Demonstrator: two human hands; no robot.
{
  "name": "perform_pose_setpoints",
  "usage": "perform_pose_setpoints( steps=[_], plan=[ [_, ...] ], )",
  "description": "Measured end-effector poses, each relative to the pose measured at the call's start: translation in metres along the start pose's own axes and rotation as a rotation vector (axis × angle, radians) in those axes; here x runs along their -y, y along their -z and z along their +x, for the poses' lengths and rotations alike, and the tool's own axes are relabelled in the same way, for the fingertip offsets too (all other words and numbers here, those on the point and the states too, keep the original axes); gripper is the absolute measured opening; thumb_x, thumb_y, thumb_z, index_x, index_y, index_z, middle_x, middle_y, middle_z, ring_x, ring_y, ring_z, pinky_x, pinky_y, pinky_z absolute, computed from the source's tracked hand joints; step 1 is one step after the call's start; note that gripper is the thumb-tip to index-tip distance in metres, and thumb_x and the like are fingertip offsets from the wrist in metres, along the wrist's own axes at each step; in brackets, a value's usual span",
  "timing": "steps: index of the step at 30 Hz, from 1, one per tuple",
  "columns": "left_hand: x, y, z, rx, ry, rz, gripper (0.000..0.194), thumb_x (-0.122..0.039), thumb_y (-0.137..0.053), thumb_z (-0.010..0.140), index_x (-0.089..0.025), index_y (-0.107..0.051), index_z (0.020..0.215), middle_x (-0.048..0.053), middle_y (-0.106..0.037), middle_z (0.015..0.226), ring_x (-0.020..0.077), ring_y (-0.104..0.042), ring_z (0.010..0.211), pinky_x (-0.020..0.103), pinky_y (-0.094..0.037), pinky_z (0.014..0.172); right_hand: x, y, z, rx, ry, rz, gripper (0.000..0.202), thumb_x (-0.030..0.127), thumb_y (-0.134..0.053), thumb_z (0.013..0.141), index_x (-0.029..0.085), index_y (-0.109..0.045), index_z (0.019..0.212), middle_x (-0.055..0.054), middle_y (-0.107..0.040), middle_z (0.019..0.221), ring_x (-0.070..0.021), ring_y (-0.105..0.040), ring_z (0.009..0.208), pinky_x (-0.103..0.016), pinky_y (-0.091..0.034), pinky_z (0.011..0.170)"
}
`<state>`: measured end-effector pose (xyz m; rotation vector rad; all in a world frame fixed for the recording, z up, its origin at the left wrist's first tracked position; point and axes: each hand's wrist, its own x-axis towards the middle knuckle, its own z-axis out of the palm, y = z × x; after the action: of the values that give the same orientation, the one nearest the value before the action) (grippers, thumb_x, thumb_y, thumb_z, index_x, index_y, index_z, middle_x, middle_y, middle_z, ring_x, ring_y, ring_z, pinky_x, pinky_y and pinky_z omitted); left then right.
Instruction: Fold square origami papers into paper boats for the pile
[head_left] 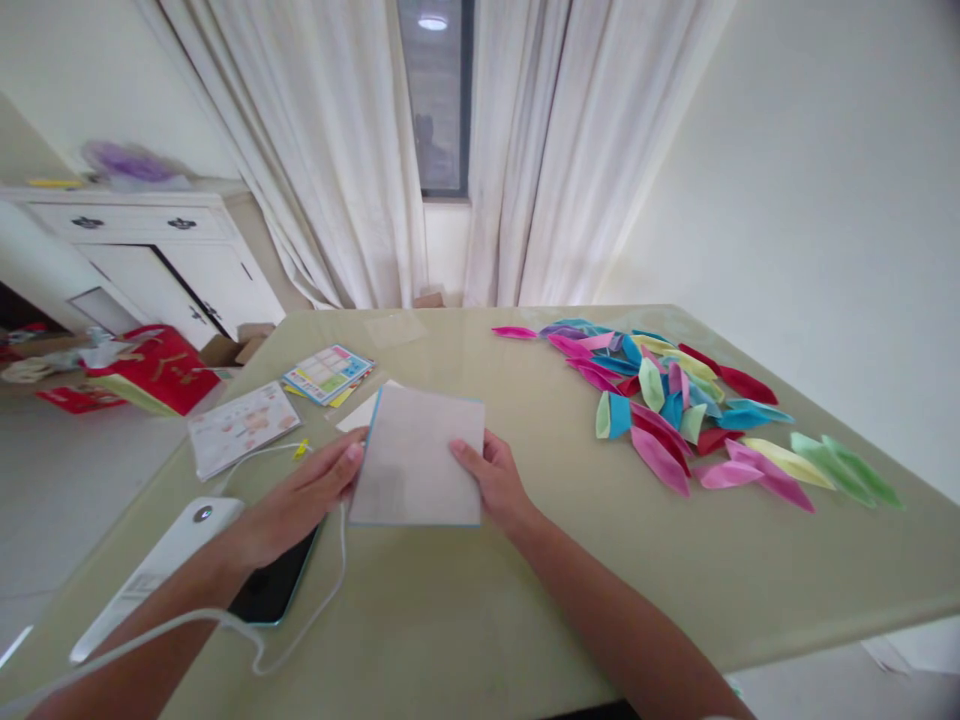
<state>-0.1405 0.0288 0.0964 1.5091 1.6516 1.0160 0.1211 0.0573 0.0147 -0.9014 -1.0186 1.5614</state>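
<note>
Above the table, my two hands hold a pale, nearly square sheet of paper (416, 460) with thin blue edges. It faces me with a plain side. My left hand (311, 490) grips its left edge, thumb along the side, the other fingers mostly hidden. At the right edge my right hand (501, 480) pinches it, thumb on the front and fingers behind. Whether it is one sheet or several I cannot tell. A white paper (360, 413) shows partly behind it. Under my left forearm lie a dark phone (277, 580) and a long white device (161, 565).
Many coloured fabric-like pieces (660, 400) lie spread over the table's right side. At left are a printed booklet (244, 428), colourful cards (328, 374) and a white cable (341, 565). A clear film (395, 330) lies far back. Beyond stand a white cabinet (142, 240) and red bag (161, 370).
</note>
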Motion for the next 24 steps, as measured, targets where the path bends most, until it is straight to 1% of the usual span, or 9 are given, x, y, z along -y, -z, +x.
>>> perform_pose_setpoints(
  steps=[1,2,3,4,6,8,11,14,24],
  plan=[
    [0.008,0.0,-0.007,0.155,0.025,-0.052,0.071,-0.083,-0.058,0.086,-0.02,-0.076,0.111,0.009,-0.078,0.099,0.0306,-0.072,0.102,0.039,-0.062,0.078,-0.001,0.003,-0.002,-0.019,-0.01,0.002,0.058,0.065,-0.083,0.08,0.019,-0.075,0.113,-0.011,-0.081,0.106,-0.0262,-0.077,0.086,-0.04,-0.063,0.078],
    [0.018,0.003,-0.014,0.203,0.029,-0.093,0.075,-0.084,-0.046,0.092,-0.019,-0.075,0.117,0.012,-0.078,0.111,0.0328,-0.071,0.107,0.043,-0.062,0.082,-0.001,0.009,-0.006,-0.047,-0.01,0.004,0.052,0.062,-0.085,0.079,0.019,-0.076,0.108,-0.009,-0.081,0.101,-0.0246,-0.076,0.082,-0.038,-0.062,0.075],
    [0.03,0.008,-0.021,0.179,0.035,-0.077,0.077,-0.081,-0.037,0.097,-0.019,-0.072,0.126,0.015,-0.074,0.125,0.0339,-0.07,0.114,0.046,-0.061,0.09,0.0,0.018,-0.01,-0.081,-0.003,0.004,0.049,0.059,-0.086,0.079,0.02,-0.077,0.108,-0.008,-0.081,0.101,-0.0231,-0.075,0.081,-0.036,-0.061,0.074],
    [0.043,0.014,-0.028,0.021,0.041,0.028,0.073,-0.077,-0.037,0.098,-0.018,-0.07,0.128,0.016,-0.072,0.132,0.0347,-0.069,0.116,0.049,-0.059,0.095,0.001,0.028,-0.014,-0.114,0.003,0.003,0.047,0.056,-0.088,0.078,0.021,-0.077,0.106,-0.007,-0.081,0.1,-0.0221,-0.074,0.08,-0.034,-0.06,0.072],
    [0.07,0.024,-0.041,-0.184,0.084,0.445,0.082,-0.077,-0.054,0.088,-0.013,-0.062,0.138,0.021,-0.065,0.14,0.0411,-0.065,0.121,0.057,-0.05,0.109,0.003,0.047,-0.018,-0.183,0.014,-0.003,0.043,0.052,-0.091,0.075,0.02,-0.078,0.1,-0.006,-0.082,0.097,-0.0213,-0.073,0.077,-0.032,-0.058,0.069],
    [0.096,0.027,-0.053,-0.15,0.138,0.759,0.102,-0.083,-0.048,0.083,-0.004,-0.054,0.147,0.03,-0.058,0.141,0.0507,-0.054,0.134,0.065,-0.038,0.118,0.003,0.062,-0.018,-0.247,0.023,0.001,0.043,0.052,-0.092,0.073,0.02,-0.079,0.098,-0.006,-0.082,0.095,-0.0219,-0.073,0.075,-0.032,-0.056,0.066],
    [0.12,0.02,-0.063,-0.092,0.239,0.91,0.103,-0.085,-0.042,0.083,-0.008,-0.052,0.15,0.027,-0.055,0.141,0.051,-0.056,0.131,0.061,-0.042,0.114,0.003,0.071,-0.011,-0.324,0.032,0.026,0.045,0.054,-0.092,0.071,0.021,-0.079,0.099,-0.006,-0.083,0.097,-0.0235,-0.074,0.077,-0.032,-0.055,0.066],
    [0.124,0.015,-0.062,-0.042,0.318,0.934,0.101,-0.083,-0.043,0.082,-0.009,-0.052,0.151,0.024,-0.055,0.141,0.0497,-0.057,0.129,0.059,-0.046,0.112,0.005,0.072,-0.006,-0.354,0.027,0.061,0.047,0.053,-0.092,0.07,0.021,-0.079,0.101,-0.007,-0.083,0.1,-0.0264,-0.076,0.081,-0.035,-0.058,0.069],
    [0.133,0.013,-0.059,-0.132,0.362,0.931,0.098,-0.08,-0.057,0.077,-0.017,-0.054,0.151,0.023,-0.055,0.149,0.0582,-0.054,0.132,0.071,-0.046,0.108,0.016,0.085,-0.002,-0.47,0.054,0.111,0.059,0.06,-0.093,0.065,0.019,-0.077,0.105,-0.009,-0.084,0.099,-0.0322,-0.078,0.089,-0.041,-0.063,0.074]
  ],
)
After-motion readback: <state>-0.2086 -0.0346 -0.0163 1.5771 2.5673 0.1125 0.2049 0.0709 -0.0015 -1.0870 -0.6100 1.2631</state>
